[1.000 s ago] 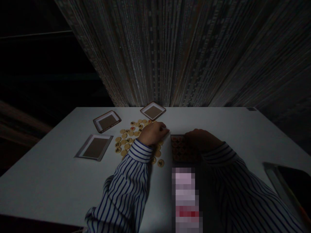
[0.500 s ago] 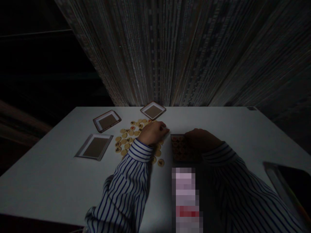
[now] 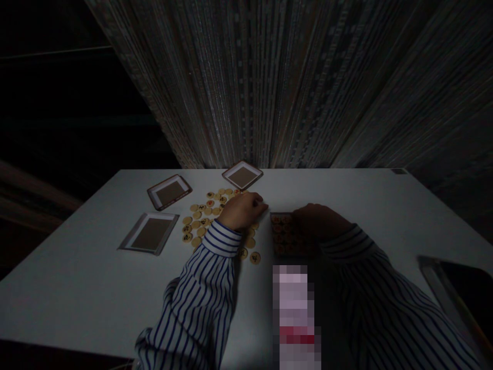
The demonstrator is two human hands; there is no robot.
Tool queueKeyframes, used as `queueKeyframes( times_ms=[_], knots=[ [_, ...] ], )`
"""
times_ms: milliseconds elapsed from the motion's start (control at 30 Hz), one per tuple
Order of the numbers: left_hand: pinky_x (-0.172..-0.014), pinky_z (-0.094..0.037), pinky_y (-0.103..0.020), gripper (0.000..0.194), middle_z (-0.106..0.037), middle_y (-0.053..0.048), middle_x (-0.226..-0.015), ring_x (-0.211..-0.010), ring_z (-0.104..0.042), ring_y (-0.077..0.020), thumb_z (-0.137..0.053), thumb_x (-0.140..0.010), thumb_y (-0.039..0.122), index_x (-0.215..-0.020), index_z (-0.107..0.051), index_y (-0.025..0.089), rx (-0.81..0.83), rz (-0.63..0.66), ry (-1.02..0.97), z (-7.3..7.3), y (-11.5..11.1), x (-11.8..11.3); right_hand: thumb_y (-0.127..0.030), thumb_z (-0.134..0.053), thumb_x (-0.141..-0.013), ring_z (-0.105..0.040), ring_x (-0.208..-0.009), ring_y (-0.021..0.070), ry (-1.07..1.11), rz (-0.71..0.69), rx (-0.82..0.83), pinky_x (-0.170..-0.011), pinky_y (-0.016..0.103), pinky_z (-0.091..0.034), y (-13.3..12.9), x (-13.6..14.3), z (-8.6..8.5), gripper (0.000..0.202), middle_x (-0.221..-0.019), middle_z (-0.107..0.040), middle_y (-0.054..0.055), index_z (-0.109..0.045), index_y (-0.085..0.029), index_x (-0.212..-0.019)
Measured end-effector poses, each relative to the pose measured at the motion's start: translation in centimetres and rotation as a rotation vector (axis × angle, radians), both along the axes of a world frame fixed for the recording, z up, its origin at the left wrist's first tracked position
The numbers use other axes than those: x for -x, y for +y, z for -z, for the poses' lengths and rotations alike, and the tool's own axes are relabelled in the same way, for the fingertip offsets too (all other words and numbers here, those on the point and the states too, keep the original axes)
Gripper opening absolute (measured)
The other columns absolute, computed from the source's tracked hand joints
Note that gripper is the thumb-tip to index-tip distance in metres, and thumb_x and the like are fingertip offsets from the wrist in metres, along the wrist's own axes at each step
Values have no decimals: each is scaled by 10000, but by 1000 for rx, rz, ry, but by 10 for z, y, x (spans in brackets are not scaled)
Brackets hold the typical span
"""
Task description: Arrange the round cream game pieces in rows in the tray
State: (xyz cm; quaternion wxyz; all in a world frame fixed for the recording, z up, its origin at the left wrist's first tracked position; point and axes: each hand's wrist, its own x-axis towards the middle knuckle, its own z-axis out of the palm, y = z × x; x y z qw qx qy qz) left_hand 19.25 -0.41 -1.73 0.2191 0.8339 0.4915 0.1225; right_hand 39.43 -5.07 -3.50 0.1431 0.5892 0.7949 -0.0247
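Round wooden discs [image 3: 196, 224] with black or red characters lie loosely spread left of centre on the white table. Over their right part rests my left hand [image 3: 243, 209], its fingers curled together; what they hold, if anything, is hidden. To the right, a dark shallow box [image 3: 272, 234] contains rows of discs with red marks. My right hand [image 3: 320, 221] is at the box's upper right, fingers bent down over it and pressed together. Its fingertips are dark, and I cannot make out anything between them. The forearm and hand hide the box's right side.
Three trays or lids stand at the left and back: one [image 3: 170, 192], another [image 3: 243, 176], and a clear-edged one [image 3: 149, 233]. A dark object [image 3: 468, 288] is at the table's right edge. A string curtain [image 3: 262, 82] hangs behind the table [image 3: 77, 288].
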Motion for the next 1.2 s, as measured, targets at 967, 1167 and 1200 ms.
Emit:
queueKeyframes(
  times_ms=[967, 1167, 1200],
  knots=[
    [-674, -443, -279, 257, -686, -62, -861, -776, -612, -184, -519, -791, 377, -889, -651, 179, 17, -19, -21, -2, 1, 2, -227, -365, -853, -645, -798, 266, -39, -41, -52, -625, 352, -455, -3, 6, -3, 300, -886, -680, 120, -636, -193, -978],
    [-670, -444, -274, 261, -689, -69, -870, -775, -612, -181, -518, -793, 373, -890, -656, 175, 7, -2, -42, 0, 4, 5, -231, -370, -854, -644, -793, 235, -25, -34, -42, -636, 335, -451, -4, 7, -3, 303, -904, -681, 108, -637, -213, -996],
    [-669, -443, -273, 264, -690, -68, -869, -776, -613, -181, -514, -794, 373, -895, -656, 175, 5, 3, -42, 0, 4, 5, -233, -372, -855, -643, -791, 230, -25, -32, -47, -637, 330, -450, -4, 7, -3, 302, -903, -681, 108, -637, -212, -996]
  ],
)
